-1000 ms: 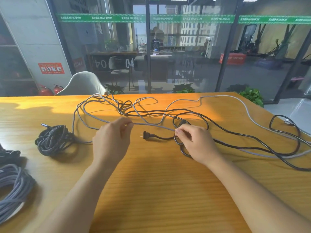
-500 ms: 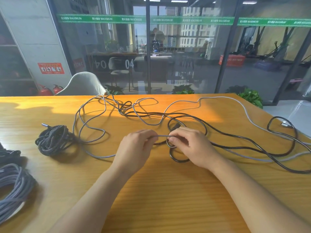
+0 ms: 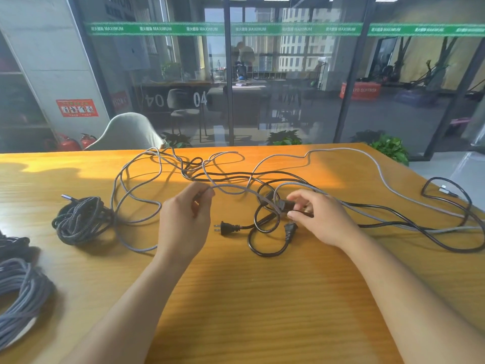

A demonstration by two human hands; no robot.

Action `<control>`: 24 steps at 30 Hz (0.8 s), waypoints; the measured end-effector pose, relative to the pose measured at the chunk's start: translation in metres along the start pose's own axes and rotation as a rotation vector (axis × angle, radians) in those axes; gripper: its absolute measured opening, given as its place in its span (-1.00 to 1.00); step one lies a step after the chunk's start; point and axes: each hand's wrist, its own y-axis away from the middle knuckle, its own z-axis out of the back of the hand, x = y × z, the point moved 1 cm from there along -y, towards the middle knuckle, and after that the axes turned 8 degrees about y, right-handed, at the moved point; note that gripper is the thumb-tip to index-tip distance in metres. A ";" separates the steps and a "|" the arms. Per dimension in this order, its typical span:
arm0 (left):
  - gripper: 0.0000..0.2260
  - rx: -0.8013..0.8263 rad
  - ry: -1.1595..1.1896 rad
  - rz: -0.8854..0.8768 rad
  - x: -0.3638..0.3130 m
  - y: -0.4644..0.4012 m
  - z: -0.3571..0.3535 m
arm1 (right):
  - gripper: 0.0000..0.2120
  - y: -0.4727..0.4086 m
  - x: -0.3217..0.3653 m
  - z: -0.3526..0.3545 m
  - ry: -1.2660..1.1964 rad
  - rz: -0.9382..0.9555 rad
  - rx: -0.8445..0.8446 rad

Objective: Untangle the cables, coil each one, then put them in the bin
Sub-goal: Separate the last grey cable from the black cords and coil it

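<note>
Head view, the only one supplied: a person works at an orange wooden table [image 3: 236, 298]. Left hand [image 3: 185, 222] pinches the grey braided cable [image 3: 231, 189] between thumb and fingertips, just left of table centre, holding that stretch slightly raised. Right hand [image 3: 319, 219] has its thumb and fingers curled round a dark part of the black power cable [image 3: 393, 214], where black loops and the grey line cross. A two-pin plug [image 3: 225, 228] lies flat on the table between the hands, touched by neither; a second black plug end [image 3: 290, 229] lies just below the right fingertips.

Both cables run far and right in loose overlapping loops, so the untangling step is judged to be in hand; neither of them is coiled. The next move probably calls for feeding a free plug end back through the crossing near the right hand while the left keeps the grey line apart.

A coiled dark braided cable [image 3: 78, 219] sits at the left. More grey coils [image 3: 18, 292] lie at the near-left edge, partly cut off.

No bin is in frame. What exactly the right fingers hold is partly covered by the hand. The cables' far-right runs leave the picture, and the order of crossings in the far tangle cannot be made out.
</note>
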 end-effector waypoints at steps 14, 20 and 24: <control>-0.85 -0.032 0.218 0.035 -0.019 0.002 0.000 | -0.85 0.006 0.032 -0.015 -0.203 0.223 -0.123; -0.82 -0.013 0.155 0.111 -0.012 0.000 0.001 | -0.87 0.004 0.037 -0.002 -0.621 0.115 -0.311; -0.81 -0.048 0.069 0.140 -0.009 -0.001 0.002 | -0.87 0.007 0.037 0.008 -0.554 0.105 -0.317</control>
